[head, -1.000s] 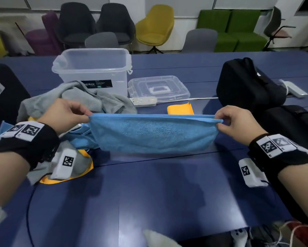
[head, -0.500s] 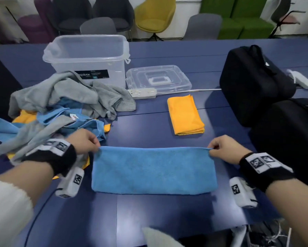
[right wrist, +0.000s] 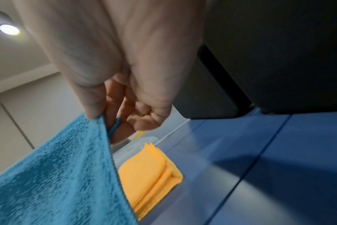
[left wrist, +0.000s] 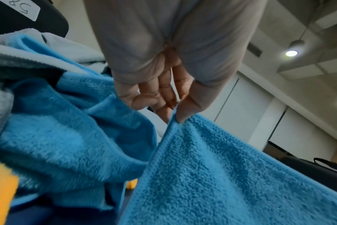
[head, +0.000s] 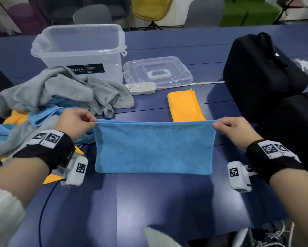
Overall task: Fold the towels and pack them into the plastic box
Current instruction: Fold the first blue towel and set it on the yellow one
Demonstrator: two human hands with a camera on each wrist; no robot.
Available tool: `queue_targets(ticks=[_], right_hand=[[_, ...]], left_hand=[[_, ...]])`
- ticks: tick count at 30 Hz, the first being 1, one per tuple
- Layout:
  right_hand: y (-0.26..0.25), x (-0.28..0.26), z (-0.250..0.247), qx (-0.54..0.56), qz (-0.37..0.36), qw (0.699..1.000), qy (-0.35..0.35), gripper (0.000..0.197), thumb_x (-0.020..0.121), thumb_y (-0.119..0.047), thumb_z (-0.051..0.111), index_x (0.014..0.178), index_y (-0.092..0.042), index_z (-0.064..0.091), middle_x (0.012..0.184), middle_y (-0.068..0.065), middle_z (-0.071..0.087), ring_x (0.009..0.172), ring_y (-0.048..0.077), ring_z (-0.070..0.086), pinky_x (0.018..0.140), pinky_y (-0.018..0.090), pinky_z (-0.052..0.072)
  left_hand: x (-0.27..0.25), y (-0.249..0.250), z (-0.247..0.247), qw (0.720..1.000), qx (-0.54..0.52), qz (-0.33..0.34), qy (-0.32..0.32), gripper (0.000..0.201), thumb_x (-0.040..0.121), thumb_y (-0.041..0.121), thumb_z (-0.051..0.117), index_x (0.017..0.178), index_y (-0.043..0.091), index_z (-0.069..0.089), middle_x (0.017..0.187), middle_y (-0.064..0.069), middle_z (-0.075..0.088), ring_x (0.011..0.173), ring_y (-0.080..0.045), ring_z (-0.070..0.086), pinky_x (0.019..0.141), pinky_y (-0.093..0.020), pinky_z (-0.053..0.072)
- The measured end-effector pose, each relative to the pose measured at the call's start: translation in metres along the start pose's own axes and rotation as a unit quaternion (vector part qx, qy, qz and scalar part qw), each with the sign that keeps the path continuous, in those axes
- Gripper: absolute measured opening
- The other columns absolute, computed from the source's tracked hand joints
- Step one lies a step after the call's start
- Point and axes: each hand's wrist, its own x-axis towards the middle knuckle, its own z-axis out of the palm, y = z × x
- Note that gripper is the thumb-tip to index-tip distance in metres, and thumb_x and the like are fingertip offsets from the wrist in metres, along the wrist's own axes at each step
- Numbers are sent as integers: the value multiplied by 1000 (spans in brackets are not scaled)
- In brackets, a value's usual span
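A blue towel [head: 154,148], folded double, hangs stretched between my hands above the blue table [head: 149,207]. My left hand [head: 94,122] pinches its top left corner, thumb against fingers, as the left wrist view shows on the towel [left wrist: 221,175] held by the hand [left wrist: 173,117]. My right hand [head: 215,124] pinches the top right corner; in the right wrist view that hand [right wrist: 104,120] grips the towel's edge [right wrist: 58,175]. A folded orange towel [head: 184,107] lies just beyond. The clear plastic box [head: 82,49] stands open at the back left.
A heap of grey, blue and orange towels [head: 48,97] lies at the left. The box's clear lid [head: 157,72] and a white power strip [head: 140,87] lie behind the orange towel. Black bags [head: 262,72] fill the right side. Chairs stand beyond the table.
The towel was lowered flat onto the table half a second ago; now both hands have raised its top edge again, so it hangs taut in front of the orange towel.
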Motion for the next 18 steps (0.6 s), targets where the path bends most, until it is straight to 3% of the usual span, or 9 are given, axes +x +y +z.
queue_targets(ticks=[2, 5, 8, 11, 14, 18], right_hand=[[-11, 0, -5, -8, -26, 1000, 3, 15, 90, -15, 63, 80, -11, 72, 85, 5, 68, 74, 8, 56, 76, 21, 44], [-26, -2, -7, 37, -54, 997, 28, 10, 84, 1, 67, 80, -7, 71, 87, 5, 67, 70, -2, 58, 73, 7, 44], [-35, 1, -12, 82, -82, 992, 54, 25, 75, 11, 71, 73, -14, 69, 77, -8, 70, 70, -5, 61, 76, 8, 49], [-44, 2, -17, 120, -104, 985, 70, 29, 71, 14, 72, 66, -14, 68, 72, -16, 70, 70, -4, 63, 78, 11, 51], [-51, 1, -21, 138, -132, 978, 79, 39, 70, 15, 72, 57, -21, 70, 74, -14, 70, 70, 0, 64, 78, 13, 52], [-58, 0, -27, 155, -149, 972, 98, 43, 71, 18, 71, 56, -23, 69, 72, -13, 70, 70, 2, 65, 77, 15, 53]], left_hand=[[1, 2, -8, 1000, -8, -6, 3, 26, 74, -1, 69, 61, 21, 69, 74, -13, 70, 64, -17, 59, 65, -23, 49], [-2, 12, -15, 1000, -15, 2, 14, 19, 77, -3, 67, 68, 15, 68, 66, -10, 64, 46, -3, 51, 44, -8, 38], [-4, 23, -24, 999, -30, 21, 38, 14, 77, -5, 66, 71, 7, 67, 61, -8, 59, 41, 1, 49, 40, -5, 34], [0, 26, -35, 997, -53, 24, 48, 22, 75, -7, 67, 64, 11, 63, 62, -12, 58, 41, -3, 46, 39, -8, 33], [4, 30, -43, 994, -79, 34, 65, 26, 74, -8, 68, 61, 14, 61, 60, -7, 57, 45, -5, 46, 43, -7, 35], [5, 38, -47, 989, -102, 48, 96, 27, 72, -8, 67, 60, 15, 60, 46, 8, 55, 38, 0, 45, 39, -7, 34]])
